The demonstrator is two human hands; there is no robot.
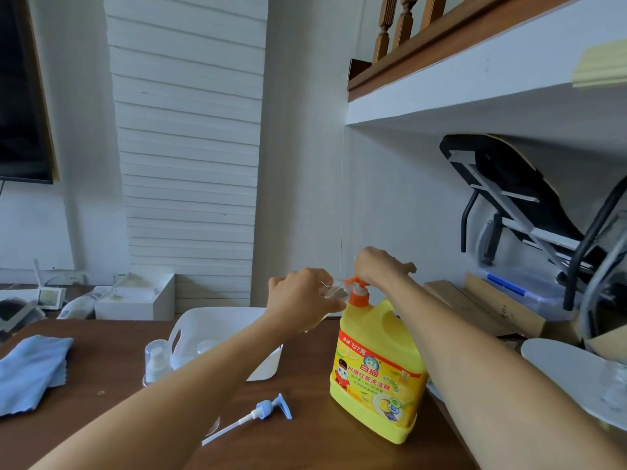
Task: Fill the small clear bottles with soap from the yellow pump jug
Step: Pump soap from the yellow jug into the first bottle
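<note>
- Step in hand: filling. The left hand (303,301) holds a small clear bottle (334,289), fingers wrapped round it, with the bottle's mouth up against the spout of the orange pump (357,293).
- The right hand (380,266) sits on top of that pump, fingers bent down over the head; thumb out to the right. Looks set for a downstroke.
- The yellow pump jug (376,368) stands upright on the wooden table (112,401), right of centre, between the two forearms.
- Soap level in the held bottle: cannot tell, as the fingers cover most of it and the glare hides the rest.
- A capped small bottle (156,361) stands at the left, just beside the near-left corner of the white tub (222,317).
- A loose blue pump top (268,410) with its long dip tube lies flat on the near table, apart from both. Probably the held bottle's own.
- A blue cloth (30,371) lies at the far-left edge.
- Next move, by judgement: press the pump slowly, keep the mouth directly under the spout, and hold the bottle steady. Thick soap may string and drip down the jug's shoulder if the mouth drifts. Then screw the blue pump top on.
</note>
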